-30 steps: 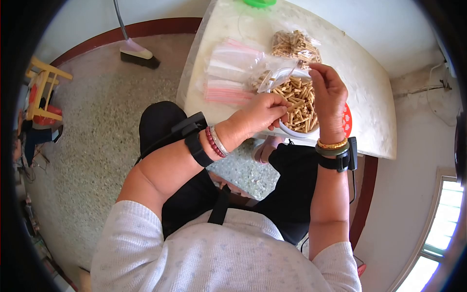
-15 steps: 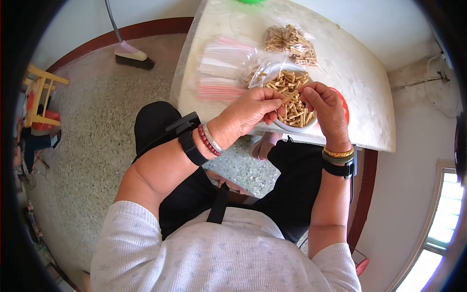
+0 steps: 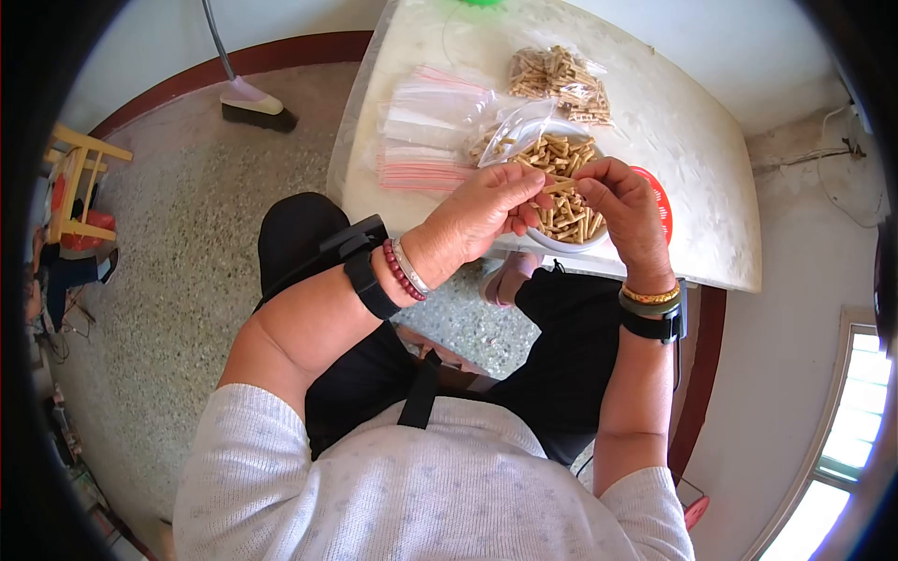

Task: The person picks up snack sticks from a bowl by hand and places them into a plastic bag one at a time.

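Observation:
A short tan stick (image 3: 560, 187) lies level between my two hands, above a white bowl (image 3: 564, 248). My left hand (image 3: 482, 208) pinches its left end with thumb and fingers. At its right end, my right hand (image 3: 629, 213) is closed in a pinch, thumb against forefinger. Similar short sticks (image 3: 572, 221) fill the bowl below. A clear plastic bag (image 3: 513, 129) leans at the bowl's left rim, with some sticks near it. Behind the bowl are clear bags filled with sticks (image 3: 566, 84).
Flat clear bags with red strips (image 3: 426, 176) are stacked left of the bowl on the pale table (image 3: 697, 140). A red perforated plastic item (image 3: 661, 198) sits right of the bowl. A green object (image 3: 484, 2) shows at the far edge. A broom (image 3: 253, 105) and wooden stool (image 3: 84, 187) stand left.
The stick has turned from slanting to nearly level. My right fingers have come in to its right end, while my left hand has shifted slightly.

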Demonstrator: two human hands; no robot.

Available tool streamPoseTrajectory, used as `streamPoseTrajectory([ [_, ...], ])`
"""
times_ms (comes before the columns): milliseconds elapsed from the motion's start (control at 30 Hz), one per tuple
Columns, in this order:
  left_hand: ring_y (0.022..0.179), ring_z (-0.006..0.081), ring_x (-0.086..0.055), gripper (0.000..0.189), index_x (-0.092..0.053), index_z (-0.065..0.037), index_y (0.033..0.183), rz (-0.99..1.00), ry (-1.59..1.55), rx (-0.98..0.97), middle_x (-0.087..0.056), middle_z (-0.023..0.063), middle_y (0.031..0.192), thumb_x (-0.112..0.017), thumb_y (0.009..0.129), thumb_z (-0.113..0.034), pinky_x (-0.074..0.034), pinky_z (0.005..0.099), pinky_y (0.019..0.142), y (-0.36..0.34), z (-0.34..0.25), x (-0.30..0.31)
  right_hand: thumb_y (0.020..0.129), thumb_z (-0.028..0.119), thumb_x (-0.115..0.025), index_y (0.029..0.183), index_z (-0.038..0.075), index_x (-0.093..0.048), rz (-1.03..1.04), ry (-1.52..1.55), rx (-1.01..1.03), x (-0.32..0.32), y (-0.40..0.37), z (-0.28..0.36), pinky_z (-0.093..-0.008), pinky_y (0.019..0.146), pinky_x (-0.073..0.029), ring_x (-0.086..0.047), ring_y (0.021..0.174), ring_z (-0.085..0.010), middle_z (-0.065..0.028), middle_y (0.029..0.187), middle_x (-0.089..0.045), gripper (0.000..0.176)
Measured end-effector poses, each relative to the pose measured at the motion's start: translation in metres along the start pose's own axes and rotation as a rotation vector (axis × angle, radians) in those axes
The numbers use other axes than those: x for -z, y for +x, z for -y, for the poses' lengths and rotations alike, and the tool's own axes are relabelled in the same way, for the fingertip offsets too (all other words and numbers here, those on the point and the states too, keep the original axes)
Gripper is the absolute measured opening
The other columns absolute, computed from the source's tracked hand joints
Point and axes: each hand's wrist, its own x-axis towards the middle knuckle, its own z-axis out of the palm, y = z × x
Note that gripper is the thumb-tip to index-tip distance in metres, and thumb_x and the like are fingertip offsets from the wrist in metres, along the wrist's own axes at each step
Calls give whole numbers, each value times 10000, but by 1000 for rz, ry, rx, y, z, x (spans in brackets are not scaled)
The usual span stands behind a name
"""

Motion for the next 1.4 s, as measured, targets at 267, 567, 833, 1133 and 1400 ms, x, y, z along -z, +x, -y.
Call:
streamPoseTrajectory([
  [267,671,66,-551,264,-614,-50,1107,54,31,-33,-657,32,874,-593,947,-259,-432,209,611,0,-1,2,904,25,-613,1009,2,-622,43,19,48,1,0,-3,-187,740,-456,-558,832,-39,14,890,-618,108],
  [567,674,67,-549,252,-621,-51,1085,45,-40,-17,-655,36,873,-587,949,-260,-441,220,606,-1,0,2,899,-4,-605,1011,6,-618,55,47,64,0,0,-2,-191,771,-460,-568,864,-49,10,908,-620,113],
  [833,590,61,-534,150,-636,-12,984,42,466,-66,-637,16,810,-566,947,-141,-411,188,503,-15,-9,-18,897,-17,-596,1041,-7,-603,-69,145,93,-3,2,2,-190,789,-453,-561,873,-55,3,934,-610,145],
  [1133,948,291,-560,213,-668,-48,1012,-384,1424,-1104,-578,134,1092,-620,806,-20,-451,392,872,-16,-38,-16,957,95,-551,1052,19,-602,-226,85,212,-4,8,-5,-170,644,-396,-457,700,-32,18,847,-605,132],
  [1400,998,342,-613,257,-631,29,1083,-303,1282,-834,-595,200,1121,-554,838,20,-491,370,857,5,-38,11,982,87,-470,999,16,-571,-163,12,321,-38,25,3,-215,637,-456,-516,662,-70,-65,952,-689,124],
])
